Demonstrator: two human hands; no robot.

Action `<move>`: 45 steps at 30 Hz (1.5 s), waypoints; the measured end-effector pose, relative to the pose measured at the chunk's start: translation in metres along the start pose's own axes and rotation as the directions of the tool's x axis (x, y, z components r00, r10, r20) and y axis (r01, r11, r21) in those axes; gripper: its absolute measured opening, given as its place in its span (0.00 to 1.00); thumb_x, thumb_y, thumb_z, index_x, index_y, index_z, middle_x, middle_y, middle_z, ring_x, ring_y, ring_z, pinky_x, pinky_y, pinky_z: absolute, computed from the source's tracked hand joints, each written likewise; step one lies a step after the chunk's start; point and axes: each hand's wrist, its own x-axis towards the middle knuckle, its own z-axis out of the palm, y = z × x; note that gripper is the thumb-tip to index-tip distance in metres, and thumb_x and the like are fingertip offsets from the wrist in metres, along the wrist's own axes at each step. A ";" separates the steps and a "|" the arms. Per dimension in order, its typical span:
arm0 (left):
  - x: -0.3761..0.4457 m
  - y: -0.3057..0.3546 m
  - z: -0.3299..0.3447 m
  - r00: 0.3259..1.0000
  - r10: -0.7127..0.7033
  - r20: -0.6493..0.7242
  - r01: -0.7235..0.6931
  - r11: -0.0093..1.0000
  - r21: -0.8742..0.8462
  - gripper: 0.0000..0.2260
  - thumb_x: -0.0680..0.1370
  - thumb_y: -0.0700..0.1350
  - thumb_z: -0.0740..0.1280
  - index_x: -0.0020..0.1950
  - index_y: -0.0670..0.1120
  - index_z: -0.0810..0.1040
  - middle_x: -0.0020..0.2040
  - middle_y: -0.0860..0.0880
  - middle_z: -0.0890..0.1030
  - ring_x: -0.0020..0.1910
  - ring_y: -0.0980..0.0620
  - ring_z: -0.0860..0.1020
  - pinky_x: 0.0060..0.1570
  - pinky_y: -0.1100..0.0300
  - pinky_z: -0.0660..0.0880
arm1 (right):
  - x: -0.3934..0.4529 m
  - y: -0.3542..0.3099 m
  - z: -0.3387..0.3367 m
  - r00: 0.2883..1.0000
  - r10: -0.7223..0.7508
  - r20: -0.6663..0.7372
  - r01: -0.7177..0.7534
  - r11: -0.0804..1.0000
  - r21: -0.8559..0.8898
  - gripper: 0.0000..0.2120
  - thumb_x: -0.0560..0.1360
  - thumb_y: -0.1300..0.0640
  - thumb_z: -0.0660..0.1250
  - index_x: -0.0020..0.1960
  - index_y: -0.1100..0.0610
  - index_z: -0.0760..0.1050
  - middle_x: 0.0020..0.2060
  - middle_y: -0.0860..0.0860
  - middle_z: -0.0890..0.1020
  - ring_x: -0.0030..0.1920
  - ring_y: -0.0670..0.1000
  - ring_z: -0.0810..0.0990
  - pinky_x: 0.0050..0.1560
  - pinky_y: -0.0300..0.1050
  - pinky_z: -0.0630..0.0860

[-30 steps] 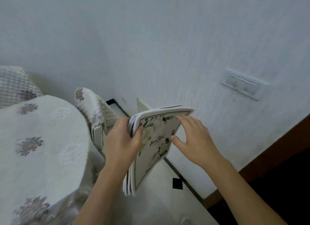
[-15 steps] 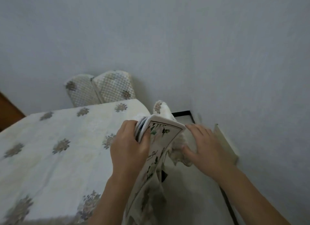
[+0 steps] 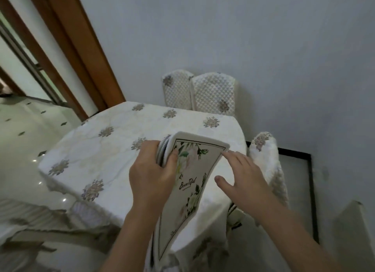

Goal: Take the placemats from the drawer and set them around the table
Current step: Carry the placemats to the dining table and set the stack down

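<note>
1. Nearest us, we see two bare hands raised over the near edge of the bench (image 3: 121,150).
2. Our left hand (image 3: 151,176) has its grip closed on a stack of placemats (image 3: 190,186), thumb on the front mat and fingers behind; the stack stands nearly on edge above the bench, not resting on it.
3. We cannot count the mats exactly: several edges show at the top corner, and only the front one, floral with a dark border line, shows its face.
4. Our right hand (image 3: 241,180) is spread, fingers straight, holding nothing; its fingertips reach the right edge of the front mat.
5. The bench wears one cream cloth with flower motifs.
6. Beyond it we count three quilted chair backs: one (image 3: 265,158) at the right, two (image 3: 213,93) at the far wall.
</note>
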 end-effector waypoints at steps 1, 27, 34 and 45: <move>0.006 -0.005 0.006 1.000 0.000 0.003 0.000 1.000 0.027 0.08 0.77 0.52 0.69 0.47 0.52 0.72 0.39 0.54 0.74 0.34 0.58 0.73 0.31 0.62 0.69 | 0.010 0.002 0.003 1.000 -0.006 0.012 0.006 1.000 0.009 0.31 0.78 0.40 0.61 0.77 0.49 0.57 0.74 0.45 0.63 0.74 0.48 0.58 0.75 0.46 0.56; 0.107 -0.125 0.262 0.823 -0.500 0.271 0.556 0.808 -0.195 0.09 0.79 0.50 0.66 0.43 0.46 0.74 0.38 0.43 0.77 0.38 0.43 0.77 0.34 0.50 0.72 | 0.194 0.116 0.042 0.988 0.096 0.119 -0.084 0.991 -0.101 0.32 0.78 0.41 0.61 0.77 0.50 0.57 0.74 0.47 0.64 0.74 0.50 0.59 0.73 0.48 0.56; 0.066 -0.179 0.288 0.623 -0.727 0.288 0.742 0.666 0.076 0.30 0.75 0.57 0.68 0.74 0.50 0.62 0.65 0.46 0.74 0.61 0.44 0.75 0.55 0.48 0.76 | 0.229 0.154 0.089 0.929 -0.064 0.364 0.078 0.997 -0.022 0.31 0.78 0.42 0.60 0.78 0.50 0.56 0.74 0.47 0.63 0.74 0.50 0.58 0.73 0.47 0.58; -0.032 -0.143 0.326 0.571 -0.755 0.321 0.473 0.623 0.624 0.30 0.78 0.59 0.63 0.78 0.52 0.59 0.80 0.44 0.52 0.78 0.42 0.51 0.74 0.50 0.57 | 0.257 0.202 0.160 0.714 -0.266 0.648 0.330 0.944 0.025 0.30 0.79 0.45 0.60 0.77 0.52 0.56 0.75 0.51 0.61 0.75 0.53 0.57 0.73 0.49 0.59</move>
